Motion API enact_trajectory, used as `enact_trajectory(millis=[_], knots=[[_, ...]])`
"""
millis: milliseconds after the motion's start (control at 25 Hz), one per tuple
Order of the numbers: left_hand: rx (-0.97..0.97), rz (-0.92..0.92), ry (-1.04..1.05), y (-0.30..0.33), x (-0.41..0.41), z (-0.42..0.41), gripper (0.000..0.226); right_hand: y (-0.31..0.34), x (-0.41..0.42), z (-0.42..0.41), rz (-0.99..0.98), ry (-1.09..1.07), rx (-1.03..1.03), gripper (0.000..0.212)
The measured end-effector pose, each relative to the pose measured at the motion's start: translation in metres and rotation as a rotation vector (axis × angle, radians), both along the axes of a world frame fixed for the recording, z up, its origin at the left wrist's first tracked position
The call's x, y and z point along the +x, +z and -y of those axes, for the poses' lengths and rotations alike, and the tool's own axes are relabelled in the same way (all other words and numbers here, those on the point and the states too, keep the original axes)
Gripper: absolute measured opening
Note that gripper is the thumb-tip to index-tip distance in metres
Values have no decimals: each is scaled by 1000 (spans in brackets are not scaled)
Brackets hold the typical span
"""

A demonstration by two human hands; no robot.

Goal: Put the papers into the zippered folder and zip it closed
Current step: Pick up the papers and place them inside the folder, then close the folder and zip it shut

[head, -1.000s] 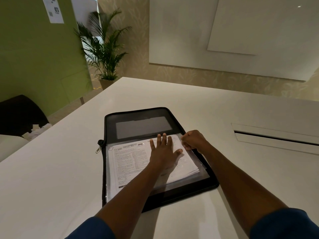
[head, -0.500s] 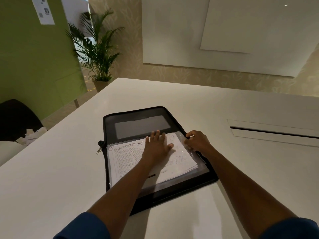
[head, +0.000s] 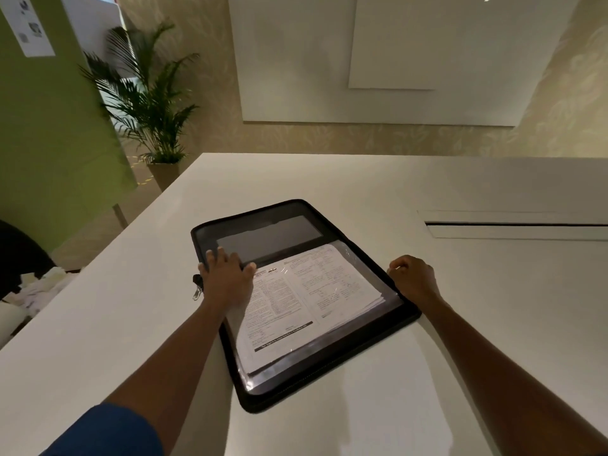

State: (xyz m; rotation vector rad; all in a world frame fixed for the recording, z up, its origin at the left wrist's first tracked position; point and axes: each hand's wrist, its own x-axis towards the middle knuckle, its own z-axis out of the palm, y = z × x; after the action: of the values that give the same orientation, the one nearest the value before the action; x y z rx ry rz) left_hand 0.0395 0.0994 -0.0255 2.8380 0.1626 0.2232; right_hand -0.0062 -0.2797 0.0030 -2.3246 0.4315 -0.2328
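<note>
A black zippered folder (head: pixel 329 385) lies open on the white table (head: pixel 312 179). Its near half holds a stack of printed papers (head: pixel 312 291) under a clear plastic sleeve. The far half shows a dark inner pocket (head: pixel 269 236). My left hand (head: pixel 227 278) lies flat with fingers spread at the folder's left side, across the fold and the corner of the far half. A metal zipper pull (head: pixel 196 292) hangs just left of that hand. My right hand (head: pixel 413 278) is curled on the table, touching the folder's right edge.
A long cable slot (head: pixel 513 224) is cut into the table at the right. Off the table's left edge sit a dark chair (head: pixel 19 255) and crumpled white material (head: pixel 42 284). A potted palm (head: pixel 148 103) stands by the green wall.
My left hand slid off the papers to the folder's left edge at the fold. My right hand left the sleeve's corner and moved down the folder's right edge. The camera tilted down.
</note>
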Motion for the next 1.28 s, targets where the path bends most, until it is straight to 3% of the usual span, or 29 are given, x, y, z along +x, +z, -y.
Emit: enact_trajectory(millis=[280,560,800,880,1080,1280], knots=[[-107,-95,149,8,9,-25,68,-18,-41,-28,63,-242,-125,27],[-158,-46,186,13,19,-37,100,-32,-52,-51,96,-249,-73,40],[-356,-125,348,18,34,-44,119,-41,-50,-54,104,-212,-124,51],[-419,-130,382,18,39,-49,114,-42,-48,-53,104,-212,-127,51],[-456,-139,346,16,39,-63,72,-43,-38,-47,122,-204,-130,50],[-545,-98,370,16,30,-65,66,-42,-20,-37,125,-165,-124,50]])
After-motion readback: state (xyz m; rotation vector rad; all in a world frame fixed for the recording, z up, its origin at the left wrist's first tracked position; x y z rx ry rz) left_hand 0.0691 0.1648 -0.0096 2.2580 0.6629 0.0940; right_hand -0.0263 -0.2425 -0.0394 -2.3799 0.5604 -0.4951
